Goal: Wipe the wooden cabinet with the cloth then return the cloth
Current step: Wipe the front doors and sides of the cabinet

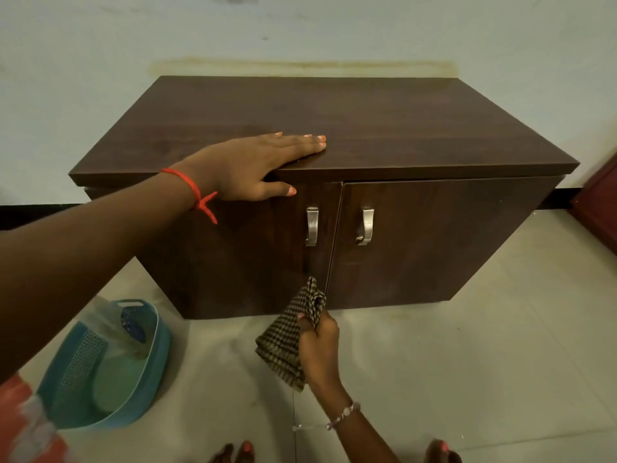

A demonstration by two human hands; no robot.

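Gripping cloth (pixel 286 339), right hand (pixel 317 349) below cabinet (pixel 334 128) front edge.

The cloth (pixel 283 342) is partly swallowed by the right hand (pixel 317 349), so the bit inside the fist is hidden; can't tell how it's folded in there. Left of that grip, the blue basket (pixel 157 355) has stuff in it too blurry to name, and a smeared reddish patch (pixel 23 426) gets cut by the bottom-left corner. Below the grip, the toes (pixel 233 452) are chopped by the lower edge. The left hand (pixel 253 165) covers part of the cabinet (pixel 400 128) top's front edge, with its palm side out of sight.
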